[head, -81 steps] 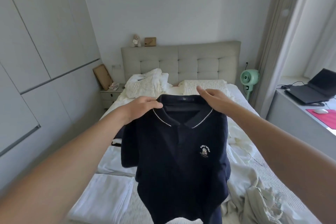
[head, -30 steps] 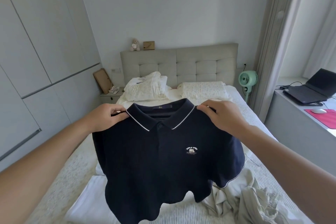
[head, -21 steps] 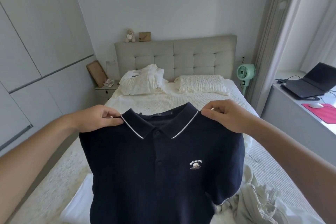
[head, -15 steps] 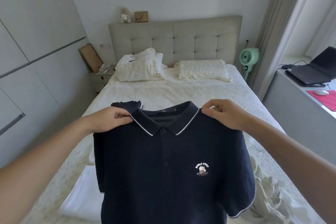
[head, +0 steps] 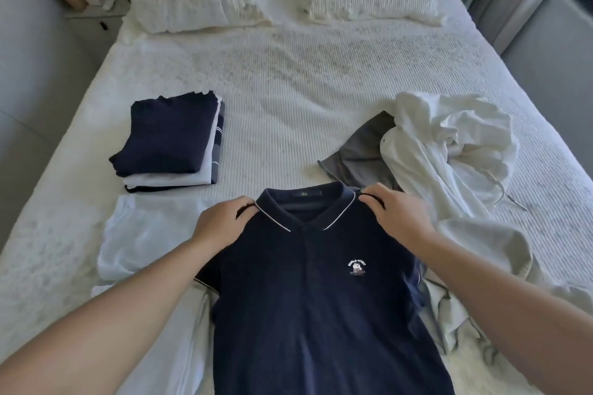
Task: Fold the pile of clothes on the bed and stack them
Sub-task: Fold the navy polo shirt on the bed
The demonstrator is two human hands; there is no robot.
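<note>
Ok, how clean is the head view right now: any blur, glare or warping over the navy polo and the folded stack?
Head view: the navy polo and both hands, left and right, look sharp, chest logo visible though its lettering is too small to read; the folded stack is crisp; soft daylight, no glare, only faint shadows; wide-angle warping bows the bed edges and stretches the forearms near the bottom corners.

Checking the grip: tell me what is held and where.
Both hands, left and right, pinch the navy polo shirt at its shoulders beside the collar.

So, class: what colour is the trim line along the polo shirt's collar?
White, on the navy polo shirt; head view.
</note>
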